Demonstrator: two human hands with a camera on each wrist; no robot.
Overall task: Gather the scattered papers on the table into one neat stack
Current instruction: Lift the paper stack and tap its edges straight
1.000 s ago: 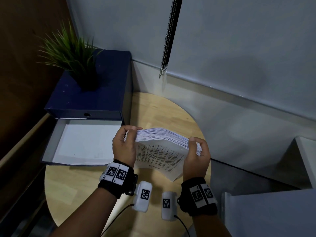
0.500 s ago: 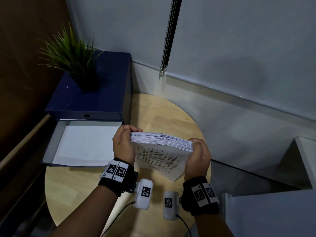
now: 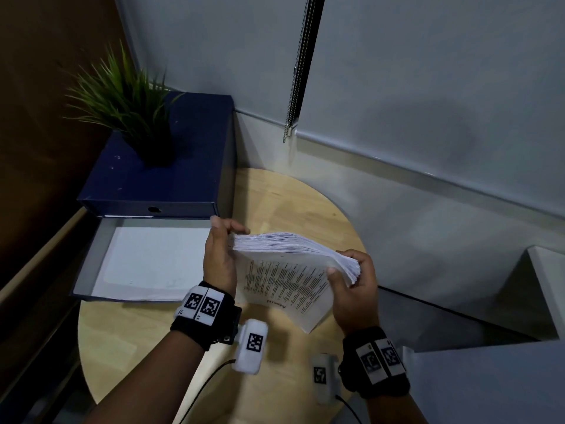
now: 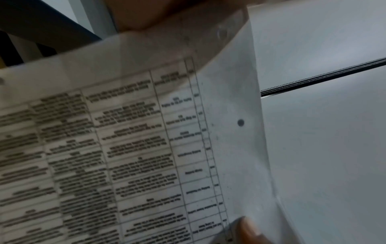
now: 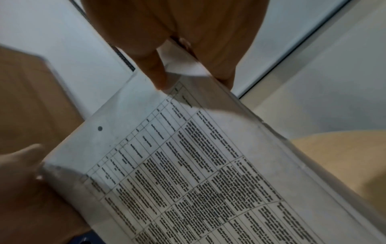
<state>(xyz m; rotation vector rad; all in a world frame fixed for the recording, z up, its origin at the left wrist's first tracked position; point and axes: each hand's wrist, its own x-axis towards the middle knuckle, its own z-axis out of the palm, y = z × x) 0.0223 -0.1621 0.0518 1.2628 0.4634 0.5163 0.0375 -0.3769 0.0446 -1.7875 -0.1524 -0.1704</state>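
Both hands hold a thick paper stack (image 3: 284, 286) on edge above the round wooden table (image 3: 275, 203). Its printed table page faces me and its top edge slopes down to the right. My left hand (image 3: 221, 255) grips the left end, fingers curling over the top corner. My right hand (image 3: 354, 286) pinches the right end, thumb on the front page and fingers behind. The left wrist view shows the paper stack (image 4: 146, 148) up close, with a thumb at the bottom edge. The right wrist view shows the paper stack (image 5: 208, 165) under my right hand (image 5: 177, 33).
An open grey tray (image 3: 91, 270) holding a white sheet lies left of the hands. Behind it stands a dark blue box file (image 3: 171, 179) with a potted plant (image 3: 128, 99) on top. A blind chain (image 3: 301, 71) hangs on the wall. White furniture (image 3: 489, 387) flanks the table's right.
The fanned top edges of the sheets have drawn closer together and the stack's right end sits a little lower. Both hands stay at the stack's ends.
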